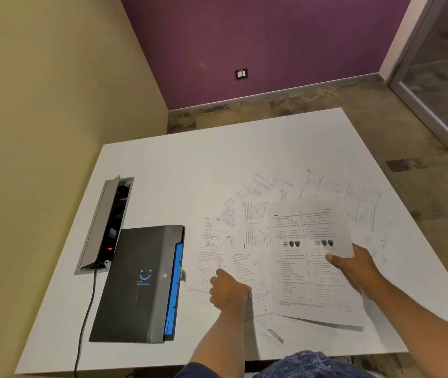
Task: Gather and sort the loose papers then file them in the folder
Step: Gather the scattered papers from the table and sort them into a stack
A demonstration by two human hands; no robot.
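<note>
At the bottom of the frame two bare forearms reach up over the white desk (162,165). The left hand (229,290), lower centre, is curled with its fingertips pressed down on a loose sheet; whether it actually pinches the paper cannot be told. The right hand (353,264), lower right, is clamped on the edge of a lifted sheet (310,255), thumb on top, the page held above the others and casting a shadow below it.

The step in hand looks like gathering. Done well, the left hand would slide its sheet toward the held one, not lift it by a corner, and the right would keep the page flat so that more can be stacked beneath and the edges squared before filing.

The folder (135,285), one only, dark with blue tabs along its right edge, lies closed at lower left, well apart from the hands. Behind it one cable box (105,225) stands open in the desk, a black cord (86,317) trailing from it.

The papers (247,227) fan out across centre and right, overlapping; roughly ten, the faint ones being hard to count. One wall socket (241,74) sits on the purple wall at upper centre.
</note>
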